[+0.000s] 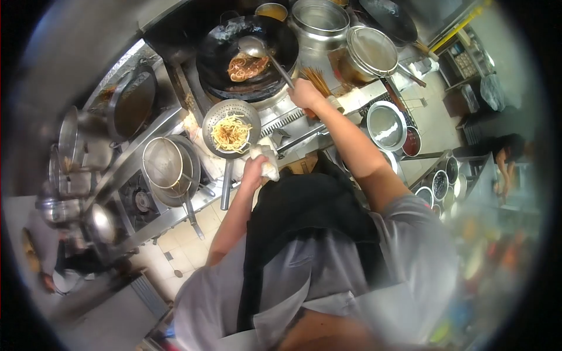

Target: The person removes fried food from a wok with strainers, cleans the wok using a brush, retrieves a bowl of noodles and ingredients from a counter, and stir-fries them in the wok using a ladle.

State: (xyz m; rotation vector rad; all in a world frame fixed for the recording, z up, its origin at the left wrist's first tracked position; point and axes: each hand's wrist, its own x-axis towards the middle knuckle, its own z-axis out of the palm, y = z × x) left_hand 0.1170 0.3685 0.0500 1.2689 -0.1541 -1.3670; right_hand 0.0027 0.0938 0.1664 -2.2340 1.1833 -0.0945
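My right hand (304, 95) is closed on the handle of a metal ladle (253, 47), whose bowl rests inside the black wok (281, 41) against reddish-brown food (246, 67). My left hand (255, 167) is closed round a folded white cloth (266, 157) near the wok's front edge. Left of that hand, a perforated strainer (210, 117) holds pale yellow noodle-like strips (229, 133) with brown bits on top. Its handle points down toward me. Bamboo sticks (316, 79) lie beside my right hand.
A round mesh sieve (163, 162) rests over a pan at left. Another sieve (372, 51) covers a pot at upper right. Metal bowls (386, 126) stand to the right of my right forearm. A co-worker's arms (502, 169) show at far right.
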